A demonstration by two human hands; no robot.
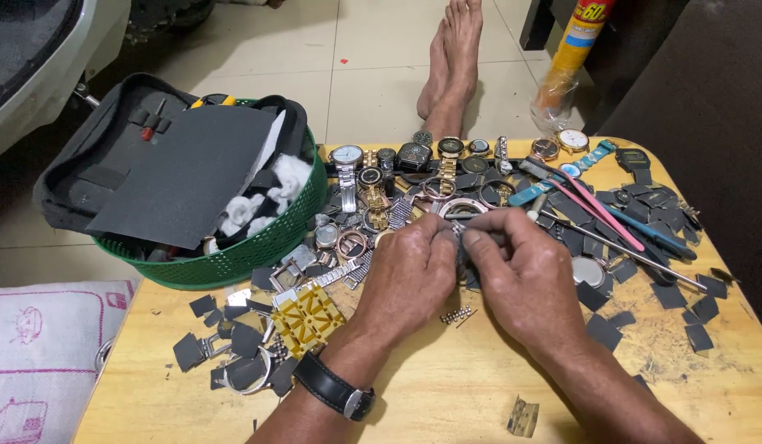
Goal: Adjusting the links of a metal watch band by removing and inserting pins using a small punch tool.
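At centre frame, the left hand (409, 275) and right hand (525, 279) are both pinching a small metal watch part (460, 233) above the desk (447, 386), apparently working it, which calls for steady fingertips.

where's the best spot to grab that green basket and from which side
Judging by its pose, grip the green basket by the bare near rim, coming from the table side below it. The rest of the opening is covered by the grey tool pouch and dark sheet.
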